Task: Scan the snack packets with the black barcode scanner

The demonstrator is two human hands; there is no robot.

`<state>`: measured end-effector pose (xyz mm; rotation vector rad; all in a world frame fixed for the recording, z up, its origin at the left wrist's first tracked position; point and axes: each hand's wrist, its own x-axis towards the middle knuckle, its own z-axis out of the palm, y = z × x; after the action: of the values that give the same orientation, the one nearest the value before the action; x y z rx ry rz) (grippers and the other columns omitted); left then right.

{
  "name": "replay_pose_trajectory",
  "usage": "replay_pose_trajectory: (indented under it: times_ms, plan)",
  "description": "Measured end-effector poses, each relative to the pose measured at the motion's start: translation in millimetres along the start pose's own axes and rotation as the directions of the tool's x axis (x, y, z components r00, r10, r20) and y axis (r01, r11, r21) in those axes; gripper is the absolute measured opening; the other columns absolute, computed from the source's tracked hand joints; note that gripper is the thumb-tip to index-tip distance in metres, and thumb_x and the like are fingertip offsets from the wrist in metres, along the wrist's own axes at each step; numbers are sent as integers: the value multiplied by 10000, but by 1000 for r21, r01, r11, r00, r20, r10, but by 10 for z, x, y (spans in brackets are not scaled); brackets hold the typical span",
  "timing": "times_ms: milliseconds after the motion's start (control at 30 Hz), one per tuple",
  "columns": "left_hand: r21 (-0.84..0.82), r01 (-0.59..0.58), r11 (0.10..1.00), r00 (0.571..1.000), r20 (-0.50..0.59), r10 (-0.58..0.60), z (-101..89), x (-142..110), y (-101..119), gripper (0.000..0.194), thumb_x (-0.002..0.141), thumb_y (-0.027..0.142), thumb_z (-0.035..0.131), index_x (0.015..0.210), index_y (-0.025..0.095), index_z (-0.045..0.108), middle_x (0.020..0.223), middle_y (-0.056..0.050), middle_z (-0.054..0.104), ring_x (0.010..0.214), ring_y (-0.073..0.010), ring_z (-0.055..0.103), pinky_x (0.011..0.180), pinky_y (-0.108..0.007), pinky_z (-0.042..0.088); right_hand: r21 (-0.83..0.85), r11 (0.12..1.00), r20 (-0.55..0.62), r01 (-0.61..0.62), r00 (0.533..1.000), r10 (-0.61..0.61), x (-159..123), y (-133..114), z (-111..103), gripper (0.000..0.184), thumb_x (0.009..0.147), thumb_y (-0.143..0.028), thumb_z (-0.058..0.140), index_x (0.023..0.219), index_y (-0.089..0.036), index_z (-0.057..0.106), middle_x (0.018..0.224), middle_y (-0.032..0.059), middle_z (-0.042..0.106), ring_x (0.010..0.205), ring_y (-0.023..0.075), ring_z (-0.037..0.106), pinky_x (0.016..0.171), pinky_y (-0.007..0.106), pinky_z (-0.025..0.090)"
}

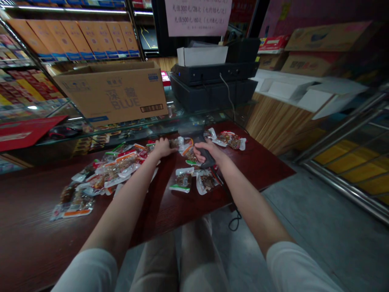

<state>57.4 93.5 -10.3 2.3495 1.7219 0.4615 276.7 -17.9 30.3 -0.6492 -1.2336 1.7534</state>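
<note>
Legs point(159, 259) below table point(264, 168) edge; right fingers point(199, 153) clamped on scanner point(208, 159); left fingers point(163, 143) near packets point(121, 165), grip unclear; open tabletop right.

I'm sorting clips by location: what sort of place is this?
Probably a shop's checkout area: orange boxes stand in a row, a notice lists yuan prices, and the right hand grips what looks like a scanner near sealed packets.

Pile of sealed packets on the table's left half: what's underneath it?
The dark red tabletop shows around the pile of packets. Whatever lies directly beneath is covered, and the left forearm hides part of the pile's right side.
</note>
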Motion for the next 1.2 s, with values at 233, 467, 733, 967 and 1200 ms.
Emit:
replay_pose_trajectory:
  times_ms: [233,467,733,967,1200]
  plan:
    - [-298,116,948,987,-74,-144,-118,-154,0,457,696,431,695,1020,158,523,1017,-135,658,970,-287,641,880,-417,492,8,999,-50,35,998,-35,16,11,-69,284,754,-328,655,878,-188,441,530,-82,494,327,61,387,342,196,321]
    - [-678,-38,734,974,-190,-124,-488,-710,-185,638,633,446,733,1160,165,509,1030,-75,650,943,-223,642,873,-406,530,21,999,5,31,999,-31,-24,-36,-17,268,767,-326,647,871,-186,444,537,-79,486,331,56,383,343,191,324]
    - [-536,13,844,918,-328,-223,-589,-1170,-257,845,607,385,783,1331,180,398,1070,-82,649,970,-249,657,889,-444,534,-71,992,204,-109,971,121,-32,104,173,290,774,-309,648,955,-156,481,551,-76,510,330,58,396,337,192,323]
    - [-383,-47,923,949,-304,-78,-460,-1233,-229,613,679,353,756,1233,219,529,1170,-87,656,1144,-292,610,1002,-456,470,-99,986,202,-133,968,151,-25,147,197,331,779,-304,642,1016,-150,470,561,-83,508,331,58,394,334,198,327]
    - [-443,-32,896,944,-307,-118,-428,-1254,-228,670,650,331,769,1241,222,474,1199,-79,631,1105,-264,621,983,-441,480,-139,980,178,-142,970,166,-45,125,228,317,775,-292,650,1005,-147,487,564,-81,509,341,49,396,339,184,327]
